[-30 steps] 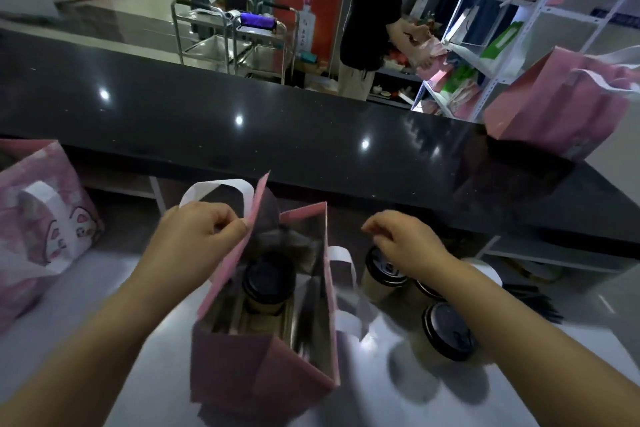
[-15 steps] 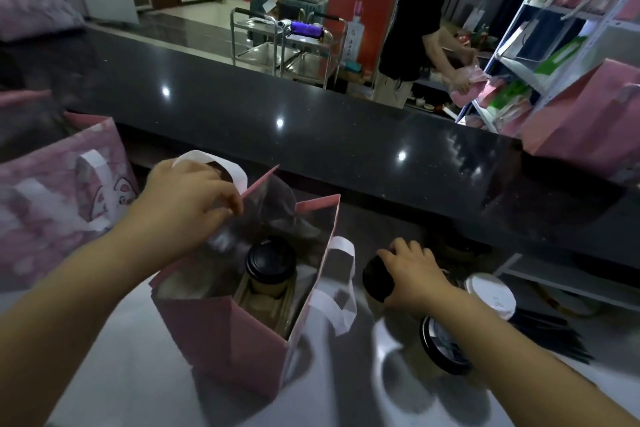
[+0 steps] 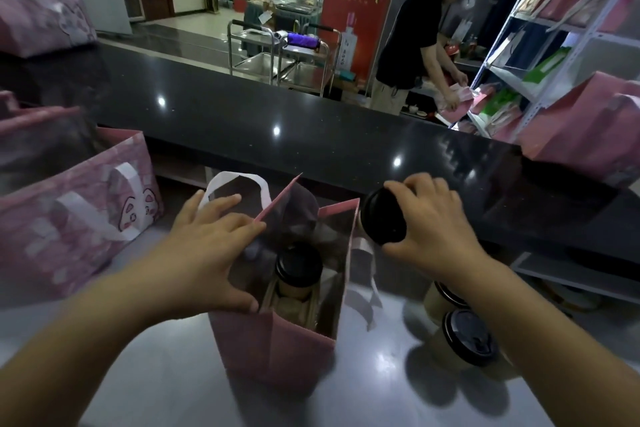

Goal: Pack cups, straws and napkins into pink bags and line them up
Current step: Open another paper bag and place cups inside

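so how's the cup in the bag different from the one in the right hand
The bag cup stands upright inside the bag; the held cup is outside it, by its right wall, and looks tilted. No hand touches the bag cup; the right hand grips the held cup round its lid. Both have black lids and pale bodies.

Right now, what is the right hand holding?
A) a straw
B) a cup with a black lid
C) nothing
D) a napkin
B: the right hand grips a cup round its black lid, just right of the open bag.
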The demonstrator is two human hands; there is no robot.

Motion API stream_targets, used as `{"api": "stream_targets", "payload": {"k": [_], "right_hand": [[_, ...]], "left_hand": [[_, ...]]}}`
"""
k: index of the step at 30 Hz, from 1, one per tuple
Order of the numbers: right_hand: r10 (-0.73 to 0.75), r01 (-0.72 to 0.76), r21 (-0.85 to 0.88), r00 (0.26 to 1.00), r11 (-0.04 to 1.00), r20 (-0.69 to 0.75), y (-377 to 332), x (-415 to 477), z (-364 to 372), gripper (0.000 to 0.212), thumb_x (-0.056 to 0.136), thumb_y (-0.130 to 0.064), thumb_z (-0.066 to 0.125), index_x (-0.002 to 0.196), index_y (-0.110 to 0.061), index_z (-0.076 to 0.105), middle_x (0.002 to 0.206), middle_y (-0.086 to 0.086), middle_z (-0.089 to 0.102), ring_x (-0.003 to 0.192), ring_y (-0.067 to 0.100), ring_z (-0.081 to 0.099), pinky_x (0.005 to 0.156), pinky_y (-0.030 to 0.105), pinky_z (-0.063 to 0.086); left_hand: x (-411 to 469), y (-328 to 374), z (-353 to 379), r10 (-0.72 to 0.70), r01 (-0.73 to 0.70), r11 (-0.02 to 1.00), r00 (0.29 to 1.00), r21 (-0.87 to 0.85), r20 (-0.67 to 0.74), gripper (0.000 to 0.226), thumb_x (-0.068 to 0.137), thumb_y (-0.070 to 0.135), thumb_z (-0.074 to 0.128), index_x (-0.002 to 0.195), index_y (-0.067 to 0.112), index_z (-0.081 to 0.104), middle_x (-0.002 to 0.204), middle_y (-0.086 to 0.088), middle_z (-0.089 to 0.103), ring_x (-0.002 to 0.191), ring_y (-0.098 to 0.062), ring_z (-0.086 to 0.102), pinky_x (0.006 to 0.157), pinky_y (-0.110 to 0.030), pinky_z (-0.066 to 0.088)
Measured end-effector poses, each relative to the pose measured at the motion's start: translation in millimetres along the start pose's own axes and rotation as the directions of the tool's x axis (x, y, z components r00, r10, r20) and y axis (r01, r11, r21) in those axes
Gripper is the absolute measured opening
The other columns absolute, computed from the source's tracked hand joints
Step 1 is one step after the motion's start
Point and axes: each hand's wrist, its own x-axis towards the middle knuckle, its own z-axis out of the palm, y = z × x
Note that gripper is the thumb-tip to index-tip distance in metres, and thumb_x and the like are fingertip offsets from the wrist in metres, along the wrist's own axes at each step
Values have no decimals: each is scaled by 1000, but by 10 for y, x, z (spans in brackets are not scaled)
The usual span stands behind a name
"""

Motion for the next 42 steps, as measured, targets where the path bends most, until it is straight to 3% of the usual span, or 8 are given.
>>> {"api": "stream_targets", "payload": {"k": [4,7,11,13,16,21,33,42], "right_hand": [[11,-1,68,990,998,-143,-281,80,-394,84,60,-48,71,133,-20,42,119,5,40,107,26,35,91,39,32],[-22,40,144,991,989,-129,-570,99,-627,88,57,-56,66,134,-23,39,117,1,38,106,22,35,91,36,37],[-110,90,224,991,971,80,-950,106,-732,89,49,-70,51,128,-32,38,107,-7,33,97,15,34,80,29,40],[-175,138,178,961,974,214,-1120,132,-609,83,53,-65,62,126,-30,40,106,-6,34,96,16,34,77,28,38],[-227,200,108,880,974,417,-1365,188,-261,78,60,-51,76,125,-25,41,110,-1,38,98,19,39,74,30,36],[-236,274,41,730,961,642,-1625,212,345,80,71,-35,77,137,-20,33,125,9,38,104,28,42,81,36,41],[-343,450,-21,710,893,616,-1653,111,838,78,72,-42,75,132,-16,33,127,13,40,101,31,48,73,37,40],[-266,352,-18,740,936,618,-1435,217,835,73,79,-35,71,137,-13,30,129,14,40,107,33,49,81,42,46]], "left_hand": [[-68,-59,34,48,-47,998,999,-36,27,116,54,86,39,147,31,-3,151,14,12,135,-5,-24,107,-38,-24],[-100,-85,63,76,-74,994,997,-86,23,119,53,86,38,147,29,-8,150,16,9,126,2,-32,108,-37,-25],[-134,-102,72,107,-108,987,994,-116,-18,125,50,89,43,147,28,-8,147,16,11,124,5,-32,102,-26,-29],[-157,-120,76,114,-115,984,993,-137,-15,125,51,87,45,147,28,-8,147,17,8,123,6,-34,94,-19,-36],[-185,-147,105,125,-125,982,992,-138,-10,123,55,84,45,147,25,-11,148,17,3,122,5,-38,90,-18,-39],[-174,-177,152,123,-124,977,992,-176,-14,124,56,82,49,148,21,-7,149,12,5,120,6,-40,92,-20,-38],[-162,-227,221,123,-124,969,992,-212,-19,127,54,85,42,146,20,-16,148,13,0,119,4,-42,92,-22,-40],[-21,-174,244,162,-179,948,983,-264,-85,120,58,81,42,147,21,-12,148,12,6,128,3,-34,102,-25,-31]]}}
